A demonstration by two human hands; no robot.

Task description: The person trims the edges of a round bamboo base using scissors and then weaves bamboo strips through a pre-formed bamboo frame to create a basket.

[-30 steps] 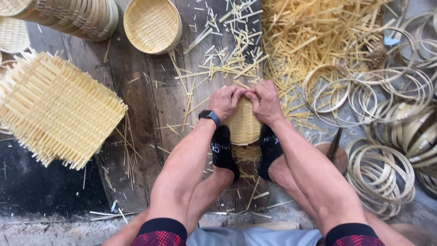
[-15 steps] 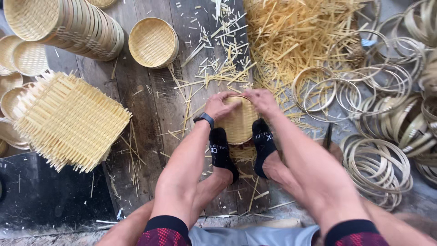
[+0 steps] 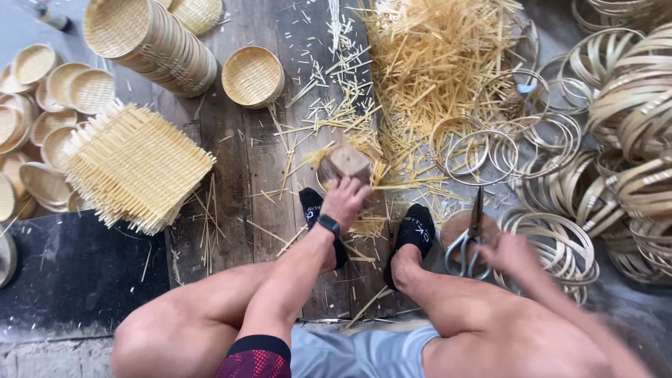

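My left hand (image 3: 345, 201), a watch on its wrist, rests its fingers on the near edge of a small woven bamboo basket (image 3: 344, 164). The basket sits over a wooden block between my two black-socked feet. Blurred by motion, my right hand (image 3: 512, 252) is out to the right, right beside the handles of large metal scissors (image 3: 472, 236). The scissors lie across a round wooden stump (image 3: 455, 225). Whether its fingers grip the handles is unclear.
A stack of square woven mats (image 3: 136, 166) lies on the left. Stacked round baskets (image 3: 150, 43) and a single one (image 3: 253, 75) are at the back. A heap of bamboo slivers (image 3: 437, 63) lies ahead, with bamboo hoops (image 3: 630, 133) on the right.
Both hands were together on the small basket. My right hand has since left it and swung right to the scissors. The left hand stays on the basket.
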